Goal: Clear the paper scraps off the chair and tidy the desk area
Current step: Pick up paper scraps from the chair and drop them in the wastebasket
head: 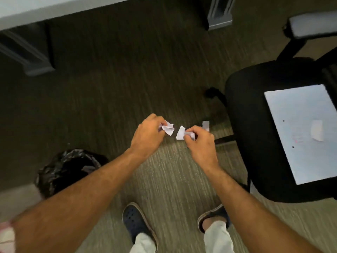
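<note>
We look down on striped carpet. A pale desk runs across the top edge of the view, its grey legs planted on the carpet.

Black chair at right, armrest toward the top right corner. A white board lies flat on the seat, long axis running from the seat's front edge toward its back, slightly skewed. Faint pink marks on it, unreadable. One small white paper scrap rests on the board near its right side.

Bin with a black liner stands on the carpet at lower left, just beside our left forearm.

Two dark shoes at the bottom edge, pale trouser legs above them.

Left hand curled round a crumpled scrap, which sticks out to the right. Right hand pinches another torn scrap, pointing left. The two pieces are near each other, apart, held over the carpet between bin and chair.

A further scrap shows just beyond the right hand's knuckles; we cannot tell whether it is held or lying on the carpet. No writing legible on any piece.
</note>
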`<state>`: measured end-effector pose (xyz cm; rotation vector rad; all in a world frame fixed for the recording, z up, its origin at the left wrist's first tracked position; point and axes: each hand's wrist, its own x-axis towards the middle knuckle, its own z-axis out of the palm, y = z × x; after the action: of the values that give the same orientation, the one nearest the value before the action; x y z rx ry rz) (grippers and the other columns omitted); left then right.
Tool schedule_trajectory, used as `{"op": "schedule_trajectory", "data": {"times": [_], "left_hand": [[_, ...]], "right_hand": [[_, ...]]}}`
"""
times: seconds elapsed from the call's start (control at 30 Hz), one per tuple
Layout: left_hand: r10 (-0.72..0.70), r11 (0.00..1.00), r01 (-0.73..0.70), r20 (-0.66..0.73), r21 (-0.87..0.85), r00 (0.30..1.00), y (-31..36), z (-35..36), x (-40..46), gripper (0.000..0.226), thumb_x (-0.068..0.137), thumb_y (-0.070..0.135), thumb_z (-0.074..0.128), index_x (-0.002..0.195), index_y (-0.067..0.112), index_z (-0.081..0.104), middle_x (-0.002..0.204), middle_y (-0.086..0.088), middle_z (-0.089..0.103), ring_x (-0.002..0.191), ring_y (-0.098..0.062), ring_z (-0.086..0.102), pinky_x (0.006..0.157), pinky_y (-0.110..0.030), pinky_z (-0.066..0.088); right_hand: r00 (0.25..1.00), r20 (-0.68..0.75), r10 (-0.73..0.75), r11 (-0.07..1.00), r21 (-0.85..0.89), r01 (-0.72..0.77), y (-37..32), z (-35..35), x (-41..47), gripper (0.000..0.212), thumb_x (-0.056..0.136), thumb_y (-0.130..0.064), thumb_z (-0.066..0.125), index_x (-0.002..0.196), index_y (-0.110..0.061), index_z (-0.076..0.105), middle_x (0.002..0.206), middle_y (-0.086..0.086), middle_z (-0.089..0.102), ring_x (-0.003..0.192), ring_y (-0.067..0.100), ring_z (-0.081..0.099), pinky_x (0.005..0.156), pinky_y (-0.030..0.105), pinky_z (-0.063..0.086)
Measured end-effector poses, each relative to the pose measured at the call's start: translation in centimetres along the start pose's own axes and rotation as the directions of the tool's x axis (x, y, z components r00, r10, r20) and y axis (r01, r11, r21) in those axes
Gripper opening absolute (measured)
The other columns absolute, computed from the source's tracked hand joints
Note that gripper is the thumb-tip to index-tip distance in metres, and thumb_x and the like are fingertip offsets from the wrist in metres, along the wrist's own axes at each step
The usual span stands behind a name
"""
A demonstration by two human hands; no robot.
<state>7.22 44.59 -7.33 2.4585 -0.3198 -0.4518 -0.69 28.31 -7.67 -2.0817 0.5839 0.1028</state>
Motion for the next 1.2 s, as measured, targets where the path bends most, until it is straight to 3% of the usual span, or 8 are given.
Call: {"op": "schedule_trajectory", "data": {"times": [0.2,0.27,0.37,0.57,0.8,0.9,1.03,1.2], "left_hand": [[-0.18,0.983,0.174,-0.101,-0.062,0.979,-12.4,-5.2,-5.7,0.015,0.088,0.011,0.065,0.096,0.021,0.071,0.101,0.001,0.064,0.087,-0.02,0.065,0.075,-0.044,0.055],[-0.255,0.964,0.242,-0.131,-0.107,0.958,-16.5,-6.5,-7.9,0.017,0.086,0.009,0.065,0.097,0.02,0.072,0.1,0.0,0.064,0.09,-0.021,0.065,0.078,-0.042,0.053],[-0.388,0.917,0.368,-0.137,-0.151,0.911,-22.4,-7.9,-11.3,0.018,0.086,0.012,0.064,0.096,0.024,0.072,0.1,0.001,0.065,0.091,-0.019,0.065,0.079,-0.035,0.051],[-0.534,0.84,0.505,-0.139,-0.196,0.834,-32.7,-7.9,-17.2,0.013,0.092,0.019,0.064,0.103,0.021,0.07,0.103,0.002,0.062,0.092,-0.019,0.062,0.079,-0.037,0.051],[-0.623,0.776,0.594,-0.116,-0.21,0.773,-40.8,-4.3,-20.2,0.016,0.089,0.019,0.067,0.104,0.019,0.07,0.105,-0.005,0.063,0.094,-0.026,0.063,0.08,-0.044,0.053],[-0.634,0.768,0.609,-0.1,-0.201,0.767,-42.8,-2.8,-20.7,0.022,0.087,0.024,0.072,0.109,0.02,0.07,0.107,-0.004,0.062,0.094,-0.026,0.063,0.08,-0.044,0.052],[-0.661,0.744,0.642,-0.066,-0.183,0.747,-44.0,-1.8,-20.3,0.047,0.081,0.025,0.081,0.124,0.022,0.063,0.123,-0.001,0.06,0.107,-0.027,0.062,0.088,-0.044,0.052],[-0.624,0.776,0.611,-0.051,-0.156,0.78,-42.1,-1.9,-18.8,0.046,0.083,0.023,0.079,0.126,0.021,0.062,0.126,0.0,0.059,0.108,-0.025,0.062,0.088,-0.042,0.052]], "right_hand": [[0.988,0.138,-0.074,0.995,-0.051,0.081,-6.0,10.8,-1.9,0.01,0.089,-0.011,0.064,0.085,-0.011,0.072,0.082,0.0,0.07,0.076,0.014,0.063,0.067,0.03,0.048],[0.98,0.199,-0.025,0.999,-0.038,0.033,-7.5,14.4,-2.8,0.009,0.088,-0.015,0.064,0.083,-0.016,0.072,0.078,-0.001,0.07,0.073,0.015,0.065,0.064,0.032,0.05],[0.951,0.301,0.073,0.997,-0.022,-0.07,-8.6,19.8,-4.2,0.005,0.078,-0.022,0.064,0.078,-0.022,0.07,0.069,-0.001,0.071,0.068,0.021,0.07,0.064,0.047,0.059],[0.868,0.469,0.163,0.987,-0.08,-0.142,-8.6,29.7,-7.0,0.018,0.086,-0.006,0.067,0.079,-0.022,0.067,0.07,0.01,0.073,0.057,0.022,0.068,0.061,0.051,0.06],[0.81,0.535,0.24,0.971,-0.15,-0.188,-5.1,40.2,-9.6,0.022,0.085,-0.006,0.067,0.077,-0.027,0.065,0.074,0.001,0.071,0.06,0.018,0.069,0.067,0.051,0.062],[0.778,0.58,0.242,0.97,-0.15,-0.191,-3.7,42.7,-9.9,0.016,0.083,-0.016,0.074,0.095,-0.023,0.068,0.087,-0.001,0.072,0.076,0.019,0.072,0.073,0.05,0.062],[0.761,0.598,0.253,0.967,-0.169,-0.189,-2.8,43.7,-9.5,0.051,0.085,-0.021,0.076,0.132,-0.019,0.057,0.106,-0.003,0.068,0.09,0.019,0.07,0.085,0.049,0.06],[0.78,0.581,0.232,0.973,-0.136,-0.187,-2.3,40.5,-8.6,0.05,0.091,-0.015,0.07,0.137,-0.022,0.051,0.101,-0.011,0.063,0.083,0.006,0.065,0.07,0.027,0.055]]}}
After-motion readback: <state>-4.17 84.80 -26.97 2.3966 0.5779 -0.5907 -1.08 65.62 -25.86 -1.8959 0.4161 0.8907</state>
